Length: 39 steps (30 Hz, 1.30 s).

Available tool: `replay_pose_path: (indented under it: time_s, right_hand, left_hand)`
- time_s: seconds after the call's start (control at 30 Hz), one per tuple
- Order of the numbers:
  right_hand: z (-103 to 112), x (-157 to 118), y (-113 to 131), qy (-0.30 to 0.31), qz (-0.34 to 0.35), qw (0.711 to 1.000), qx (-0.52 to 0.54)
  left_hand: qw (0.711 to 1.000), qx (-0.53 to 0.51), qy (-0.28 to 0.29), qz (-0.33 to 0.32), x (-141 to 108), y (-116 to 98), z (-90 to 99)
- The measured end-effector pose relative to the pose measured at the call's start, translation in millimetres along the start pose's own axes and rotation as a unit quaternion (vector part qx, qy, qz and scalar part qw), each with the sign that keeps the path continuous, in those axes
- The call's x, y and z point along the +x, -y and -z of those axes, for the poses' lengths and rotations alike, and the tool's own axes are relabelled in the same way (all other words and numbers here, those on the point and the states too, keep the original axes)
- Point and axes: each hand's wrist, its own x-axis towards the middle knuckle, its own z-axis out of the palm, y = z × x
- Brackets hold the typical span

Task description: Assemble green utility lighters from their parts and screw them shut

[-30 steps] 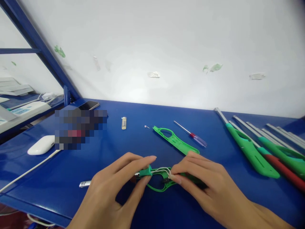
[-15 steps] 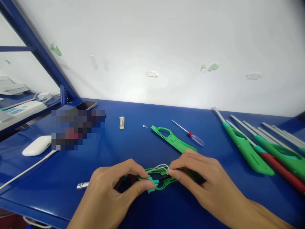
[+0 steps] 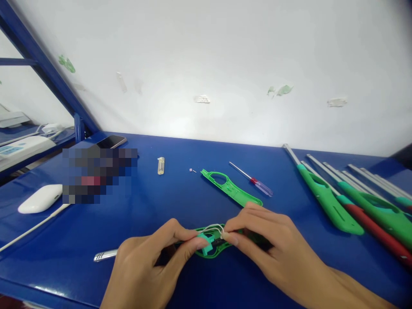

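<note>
My left hand pinches a teal plastic trigger piece between thumb and index finger. It sits over the loop of a green lighter handle shell, which lies open side up on the table. My right hand is closed on thin white wires that arch from beside the trigger piece to its fingertips. A dark part shows inside the shell between the hands. From under my left hand pokes the lighter's metal tube. My fingers hide much of the shell.
Behind my hands lie the other green shell half, a screwdriver, a clear fuel tank and tiny metal bits. Several assembled lighters lie at right. A phone, white case and cable are at left.
The teal trigger piece has turned and lies lower against the shell's loop. Both hands keep their pinch. The whole view has shifted slightly.
</note>
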Motion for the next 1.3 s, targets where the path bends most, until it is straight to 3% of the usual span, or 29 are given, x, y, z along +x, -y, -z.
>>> replay_pose_path:
  time_s: [0.13, 0.27, 0.5, 0.67, 0.9, 1.13, 1.3]
  right_hand:
    - [0.5, 0.0, 0.1, 0.001, -0.005, 1.000, 0.006]
    - [0.5, -1.9, -0.9, -0.004, -0.014, 1.000, 0.013]
    - [0.9, -0.6, -1.4, 0.006, -0.036, 0.999, 0.018]
    - [2.5, -1.5, -2.1, 0.005, -0.041, 0.999, 0.019]
    - [3.0, -0.7, -4.0, 0.012, -0.060, 0.997, 0.039]
    - [2.7, -1.6, -7.1, 0.022, -0.047, 0.998, 0.047]
    - [4.2, -2.8, -7.9, 0.012, -0.059, 0.997, 0.049]
  left_hand:
    - [0.999, -0.024, 0.024, 0.000, 0.4, -2.3, -0.4]
    - [0.996, -0.055, 0.061, -0.043, 2.0, -0.5, -1.1]
    - [0.992, 0.015, 0.086, -0.095, -0.1, 5.4, 3.8]
    - [0.988, 0.005, 0.109, -0.113, 0.3, 9.3, 4.6]
    - [0.993, -0.042, 0.065, -0.093, 3.7, 6.6, 1.2]
    - [0.986, -0.050, 0.008, -0.158, 9.1, 6.1, -4.2]
    - [0.984, -0.020, -0.001, -0.174, 8.5, 6.6, -5.4]
